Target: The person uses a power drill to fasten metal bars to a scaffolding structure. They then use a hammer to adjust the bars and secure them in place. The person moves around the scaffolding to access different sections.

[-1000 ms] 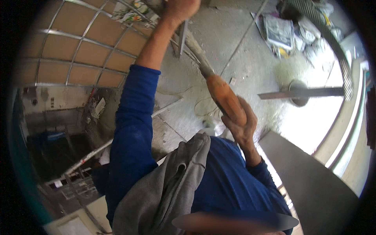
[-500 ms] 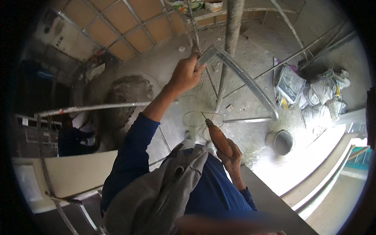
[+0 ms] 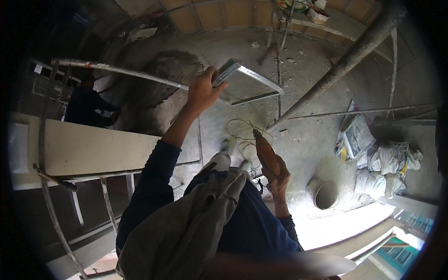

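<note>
My left hand (image 3: 202,94) is raised ahead of me, its fingers wrapped round one end of a bent metal channel (image 3: 261,79). The silvery strip is folded at corners into an open-sided frame that hangs in the air to the right of the hand. Lower and to the right, my right hand (image 3: 278,176) grips an orange power drill (image 3: 267,155). A thin bit points up and away from me, toward the floor beyond, apart from the channel. Part of the drill's grip is hidden by my fingers.
A thick pole (image 3: 345,60) slants across the right, with thin bars near it. Looped cable (image 3: 231,122) lies on the dusty floor. A bucket (image 3: 325,195) and several sacks (image 3: 385,161) are at right. Left are a metal rail (image 3: 126,71), a pale board (image 3: 93,151) and another person (image 3: 88,105).
My view has swung round. The metal channel has turned in my left hand, so its folded frame shape now shows. The drill stays in my right hand, still pointing away.
</note>
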